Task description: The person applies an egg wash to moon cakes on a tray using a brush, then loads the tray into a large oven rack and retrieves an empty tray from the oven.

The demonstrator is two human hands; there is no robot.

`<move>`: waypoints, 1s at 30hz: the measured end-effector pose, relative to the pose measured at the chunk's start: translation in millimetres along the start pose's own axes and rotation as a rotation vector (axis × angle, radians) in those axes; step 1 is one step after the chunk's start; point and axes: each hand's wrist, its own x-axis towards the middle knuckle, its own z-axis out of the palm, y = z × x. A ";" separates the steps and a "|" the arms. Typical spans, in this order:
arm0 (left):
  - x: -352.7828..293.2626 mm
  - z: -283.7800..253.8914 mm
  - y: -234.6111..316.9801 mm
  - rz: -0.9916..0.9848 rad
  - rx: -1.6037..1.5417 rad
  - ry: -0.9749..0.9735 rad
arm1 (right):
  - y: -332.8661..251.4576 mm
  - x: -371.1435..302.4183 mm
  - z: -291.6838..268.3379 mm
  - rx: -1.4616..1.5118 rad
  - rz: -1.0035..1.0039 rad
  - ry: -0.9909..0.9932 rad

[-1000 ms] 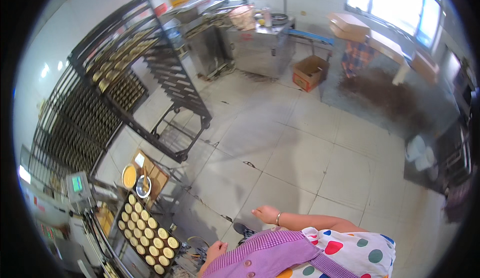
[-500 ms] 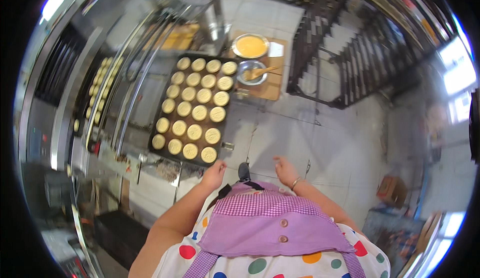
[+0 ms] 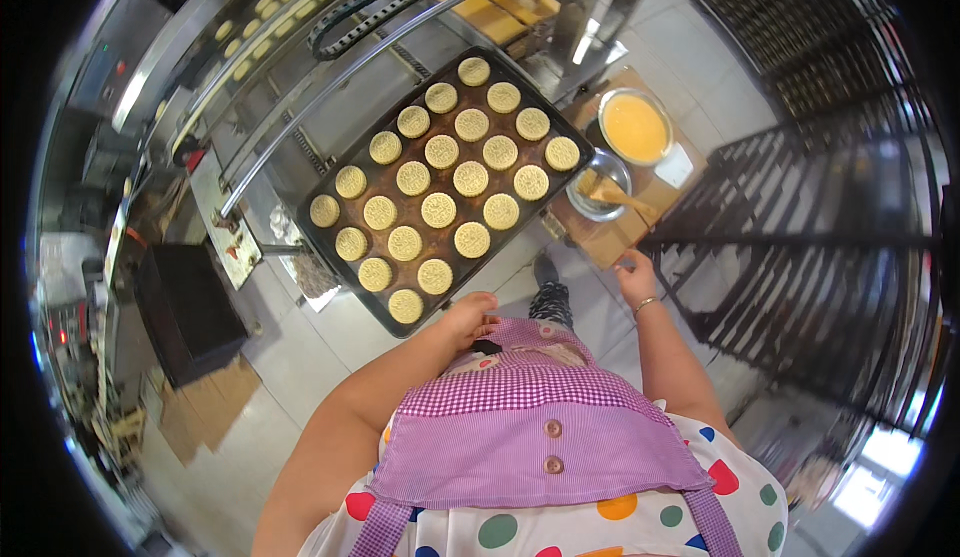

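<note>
Rows of round pale pastries with stamped tops (image 3: pixel 438 211) lie on a dark baking tray (image 3: pixel 404 328) ahead of me. My left hand (image 3: pixel 470 319) hovers beside the tray's near corner, fingers loosely bent and holding nothing; whether it touches the rim I cannot tell. My right hand (image 3: pixel 635 277) reaches forward near the edge of a cardboard sheet (image 3: pixel 607 241), its fingers loosely bent and nothing visible in them. On the cardboard stand a metal bowl of orange-yellow liquid (image 3: pixel 637 128) and a smaller metal bowl (image 3: pixel 597 209) with a wooden-handled brush (image 3: pixel 622 197) lying in it.
Metal rails (image 3: pixel 345 92) of a machine run behind the tray, with more pastries (image 3: pixel 265 32) beyond. Tall dark racks (image 3: pixel 780 207) stand on the right. At left, a black box (image 3: pixel 190 307) sits on the tiled floor near flattened cardboard (image 3: pixel 205 412).
My view has turned right, and the tray appears rotated and closer to the middle. My right hand has moved forward toward the cardboard with the bowls. My left hand stays near the tray's corner.
</note>
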 end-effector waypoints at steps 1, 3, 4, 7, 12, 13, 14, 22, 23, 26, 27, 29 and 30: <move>8.7 6.6 2.0 -0.018 -0.199 0.051 | 11.7 31.1 -13.0 -0.070 -0.030 0.029; 27.5 23.0 5.1 0.022 -0.527 0.213 | 42.8 89.9 -29.3 -0.204 -0.087 0.085; 35.8 30.8 5.2 0.082 -0.678 0.295 | 51.3 112.0 -35.2 -0.230 -0.125 0.117; 53.6 49.6 12.9 0.207 -1.014 0.472 | 77.8 167.5 -45.1 -0.233 -0.163 0.155; 76.0 49.5 17.7 0.372 -1.137 0.616 | 58.2 190.5 -50.2 0.135 0.319 -0.206; 82.8 46.6 11.8 0.386 -1.117 0.657 | 36.1 183.2 -55.2 0.249 0.459 -0.274; 76.5 60.3 22.6 0.400 -1.138 0.698 | 40.9 188.2 -58.2 0.319 0.432 -0.257; 74.4 65.8 9.3 0.399 -1.051 0.732 | -35.7 224.2 -63.7 0.465 -0.159 -0.062; 72.9 62.1 -0.2 0.383 -1.063 0.717 | -39.4 229.6 -54.4 0.422 -0.162 -0.095; 62.9 60.7 -8.6 0.334 -1.053 0.647 | -51.2 247.9 -15.2 0.295 -0.195 -0.169; 64.0 53.9 -13.3 0.285 -1.062 0.665 | -56.7 253.4 0.2 0.261 -0.225 -0.183; 62.2 51.5 -7.7 0.242 -1.042 0.670 | -25.9 281.0 34.5 0.083 -0.299 -0.209; 64.1 49.9 -3.8 0.216 -1.041 0.673 | -13.9 290.9 45.1 -0.004 -0.335 -0.222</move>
